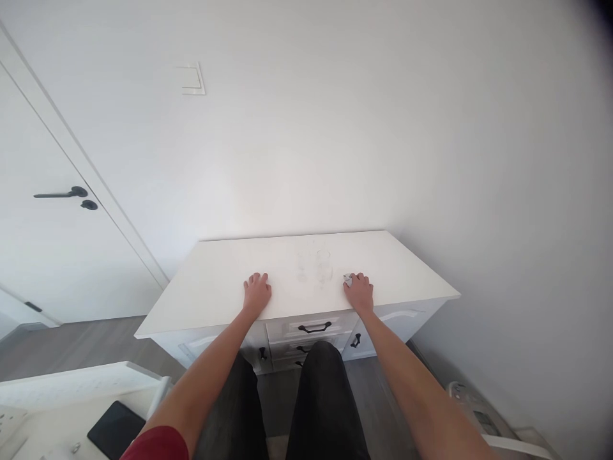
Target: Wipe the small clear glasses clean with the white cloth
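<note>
My left hand (257,292) lies flat on the white dresser top (215,281), fingers stretched out, holding nothing. My right hand (359,292) rests on the same top further right, fingers curled over a small crumpled grey-white thing (348,280). Between the hands stand two clear glasses: a stemmed one (323,267) and a fainter one (302,265) to its left. Neither hand touches a glass.
The dresser has drawers with black handles (315,328) facing me. My legs in dark trousers (316,402) are below. A white door with a black handle (64,193) is at left. A white tray with a black device (115,428) sits at lower left. A light switch (193,79) is on the wall.
</note>
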A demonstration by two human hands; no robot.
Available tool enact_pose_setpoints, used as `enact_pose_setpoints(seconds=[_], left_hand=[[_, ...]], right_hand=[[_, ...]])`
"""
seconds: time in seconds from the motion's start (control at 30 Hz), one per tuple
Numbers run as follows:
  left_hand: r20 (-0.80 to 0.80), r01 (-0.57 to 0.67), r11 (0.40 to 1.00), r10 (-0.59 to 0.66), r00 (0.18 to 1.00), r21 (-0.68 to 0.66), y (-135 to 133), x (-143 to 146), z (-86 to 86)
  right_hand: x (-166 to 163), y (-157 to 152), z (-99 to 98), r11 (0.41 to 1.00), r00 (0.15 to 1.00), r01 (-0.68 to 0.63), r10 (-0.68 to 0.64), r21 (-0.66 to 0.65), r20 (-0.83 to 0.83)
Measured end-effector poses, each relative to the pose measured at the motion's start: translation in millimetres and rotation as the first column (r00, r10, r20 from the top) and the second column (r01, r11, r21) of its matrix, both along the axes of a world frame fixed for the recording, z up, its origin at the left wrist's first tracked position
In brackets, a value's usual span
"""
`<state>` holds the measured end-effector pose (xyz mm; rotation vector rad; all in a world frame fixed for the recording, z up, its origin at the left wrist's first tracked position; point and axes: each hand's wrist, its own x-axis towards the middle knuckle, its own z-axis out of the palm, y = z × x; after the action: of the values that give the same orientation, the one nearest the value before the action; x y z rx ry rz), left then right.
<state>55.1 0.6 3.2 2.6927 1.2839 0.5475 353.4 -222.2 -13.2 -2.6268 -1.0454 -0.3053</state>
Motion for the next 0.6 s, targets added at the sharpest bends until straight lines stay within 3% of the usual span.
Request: enact_pose_setpoints(seconds=[0.23,0.47,0.6], left_hand=[[0.042,0.019,1.0,-0.019,0.999,0.012,4.1,-0.1,-1.1],[0.064,0.344,0.938,-0.341,0.938,-0.042,-3.2,23.4,-4.4],[0.048,0.408,0.905,-0.405,0.913,-0.118,3.0,42.1,-3.1]], right_hand=[[-2.7,-0.5,3.9,1.0,1.0,0.007,-0.007,-0.006,-0.02],[-4.7,-1.2,8.0,1.0,1.0,0.012,-0.012,-0.006,-0.026],[-3.4,-1.2,7.9,1.0,1.0,0.016,-0.016,-0.009,-0.018]])
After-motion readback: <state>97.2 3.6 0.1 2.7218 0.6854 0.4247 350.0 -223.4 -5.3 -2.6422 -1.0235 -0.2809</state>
